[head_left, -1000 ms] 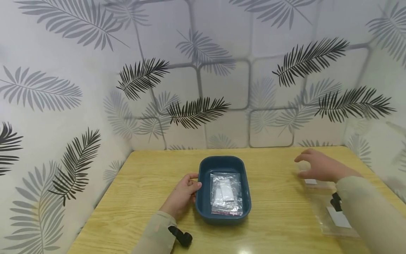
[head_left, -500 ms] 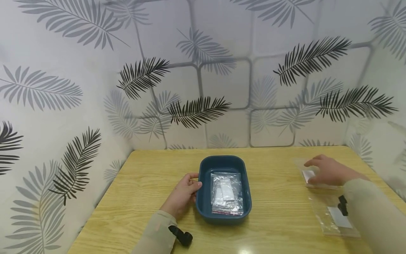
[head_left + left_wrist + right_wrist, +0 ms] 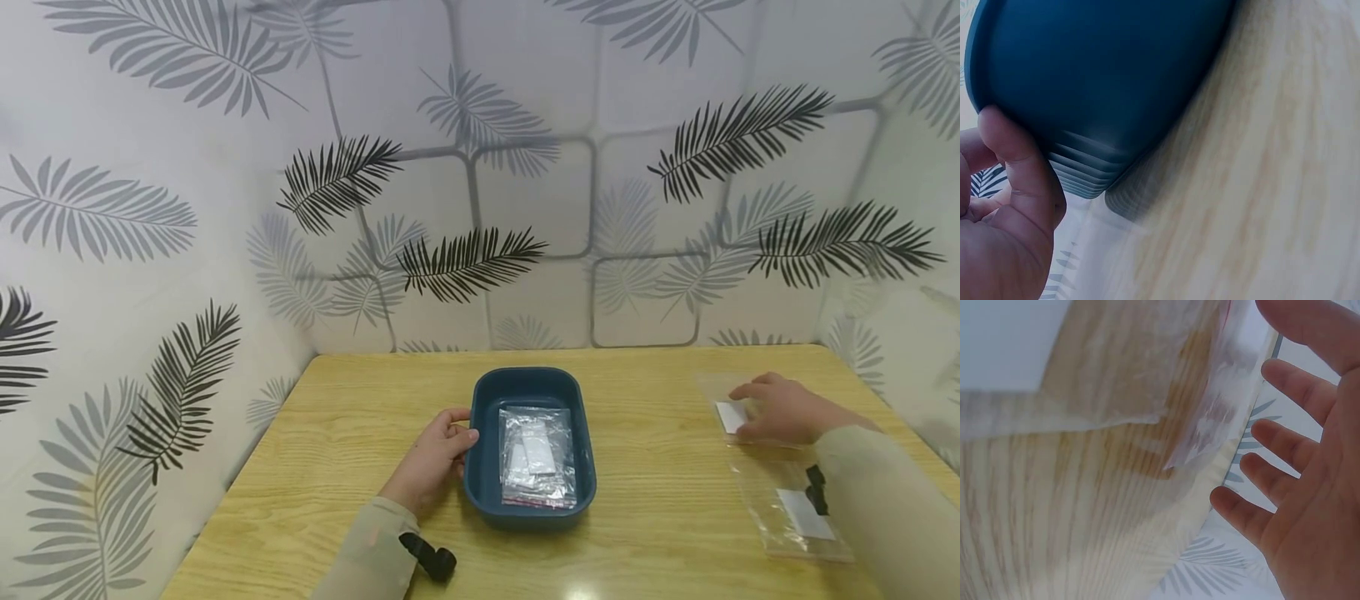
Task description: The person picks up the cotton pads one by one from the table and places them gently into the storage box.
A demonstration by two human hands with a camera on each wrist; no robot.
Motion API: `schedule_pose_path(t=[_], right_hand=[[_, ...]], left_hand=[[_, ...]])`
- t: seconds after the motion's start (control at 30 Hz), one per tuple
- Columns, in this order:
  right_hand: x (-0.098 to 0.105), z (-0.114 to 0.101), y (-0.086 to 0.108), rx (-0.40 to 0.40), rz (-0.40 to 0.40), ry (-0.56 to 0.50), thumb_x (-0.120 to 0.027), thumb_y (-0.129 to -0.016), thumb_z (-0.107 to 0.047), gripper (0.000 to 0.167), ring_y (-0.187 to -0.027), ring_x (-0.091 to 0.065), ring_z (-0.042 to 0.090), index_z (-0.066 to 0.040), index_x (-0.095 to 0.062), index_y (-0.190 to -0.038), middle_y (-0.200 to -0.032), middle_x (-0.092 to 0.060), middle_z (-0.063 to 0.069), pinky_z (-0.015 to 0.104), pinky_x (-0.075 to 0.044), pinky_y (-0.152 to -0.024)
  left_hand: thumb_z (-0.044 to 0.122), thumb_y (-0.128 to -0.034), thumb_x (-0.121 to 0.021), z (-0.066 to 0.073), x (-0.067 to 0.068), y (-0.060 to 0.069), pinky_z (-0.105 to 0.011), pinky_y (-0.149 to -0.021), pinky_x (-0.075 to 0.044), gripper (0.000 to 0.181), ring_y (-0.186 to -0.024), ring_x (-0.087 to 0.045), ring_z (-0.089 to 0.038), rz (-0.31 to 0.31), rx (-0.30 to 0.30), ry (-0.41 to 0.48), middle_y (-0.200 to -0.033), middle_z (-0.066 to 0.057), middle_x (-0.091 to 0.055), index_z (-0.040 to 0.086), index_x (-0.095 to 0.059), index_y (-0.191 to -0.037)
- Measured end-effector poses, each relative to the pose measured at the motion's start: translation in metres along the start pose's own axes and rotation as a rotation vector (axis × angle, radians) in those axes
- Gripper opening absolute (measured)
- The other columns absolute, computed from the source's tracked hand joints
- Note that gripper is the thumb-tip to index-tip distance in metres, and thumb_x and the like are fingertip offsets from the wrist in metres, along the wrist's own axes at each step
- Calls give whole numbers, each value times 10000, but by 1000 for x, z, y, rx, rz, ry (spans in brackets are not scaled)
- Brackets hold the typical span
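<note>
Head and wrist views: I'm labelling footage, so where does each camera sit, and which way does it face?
Head: on the head, facing forward and down at table, tray and bags; sleeves, left grip and right grip show.
Left wrist: on that wrist, facing the tray's side; left grip shows.
Right wrist: on that wrist, facing a bag on the table; right grip shows.
Shared: head and left wrist both show the left grip holding the tray.

One tray (image 3: 527,387), two bags (image 3: 783,510) outside it
</note>
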State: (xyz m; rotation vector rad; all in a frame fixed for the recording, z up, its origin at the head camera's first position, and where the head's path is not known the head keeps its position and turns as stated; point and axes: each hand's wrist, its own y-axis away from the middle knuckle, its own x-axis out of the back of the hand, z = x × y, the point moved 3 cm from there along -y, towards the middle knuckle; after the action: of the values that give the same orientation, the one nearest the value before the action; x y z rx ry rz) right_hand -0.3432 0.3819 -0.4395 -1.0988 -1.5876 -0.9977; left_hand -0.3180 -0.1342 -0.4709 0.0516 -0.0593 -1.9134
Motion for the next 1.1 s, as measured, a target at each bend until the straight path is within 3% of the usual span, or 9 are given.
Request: schedule_pose_path(t=[0.3,0.53,1.1], right_hand=[[-4,4,-2,-13,-8,24,-837,-756,-480,740,-1146,-450,650,-11,-640,-1294,-1304,-436,450,733,-408,-876],[-6,4,-2,-60,-67,21,-808,-771,-524,815,-1200,-357,705,-31,-588,-1382,-1371,-358,482,798,-339,-894],[-7,10,0,-88,-103,-30,-794,-762,-617,894,-1211,-384,661,-50,-560,-1412,-1371,-391,432,780,-349,-905]], left_hand=[[167,-1049,-573,1,0,0,-269,-622,-495,464,-761,-597,-185,7,17,5,-1081,-191,-605,34,-406,-1460],[158,-1052,-564,3,-1,2,-276,-623,-494,458,-770,-602,-190,12,17,7,-1078,-189,-607,27,-406,-1462],[163,-1054,-562,2,-1,3,-270,-622,-496,451,-745,-585,-188,17,23,24,-1074,-189,-603,43,-414,-1463]])
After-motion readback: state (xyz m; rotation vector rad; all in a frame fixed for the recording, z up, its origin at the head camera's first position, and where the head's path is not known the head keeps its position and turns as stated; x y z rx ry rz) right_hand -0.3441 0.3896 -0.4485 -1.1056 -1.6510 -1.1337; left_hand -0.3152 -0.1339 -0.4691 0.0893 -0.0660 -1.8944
